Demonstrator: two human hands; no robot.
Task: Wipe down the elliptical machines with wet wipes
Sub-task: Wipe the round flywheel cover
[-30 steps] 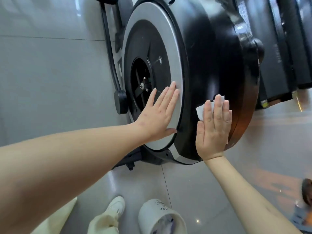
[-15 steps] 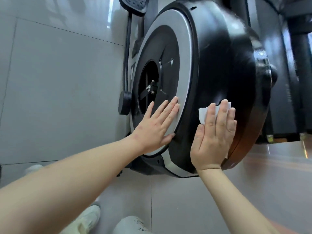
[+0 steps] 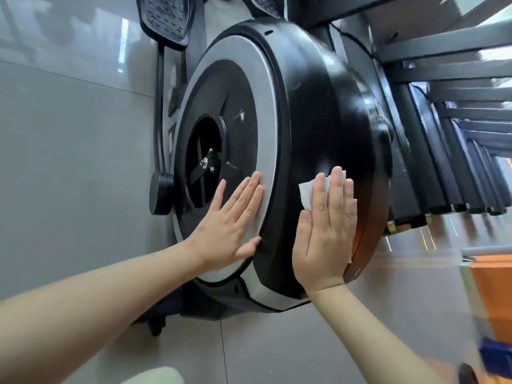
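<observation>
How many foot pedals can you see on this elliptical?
2. Left pedal at the top, above the flywheel housing; right pedal beside it, cut off by the frame's top edge.

Open black housing (image 3: pixel 318 112) ahead; crank arm (image 3: pixel 159 112) close on the left.

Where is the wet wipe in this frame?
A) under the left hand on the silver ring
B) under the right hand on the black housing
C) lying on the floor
B: the right hand presses the white wipe flat against the black housing.
</observation>
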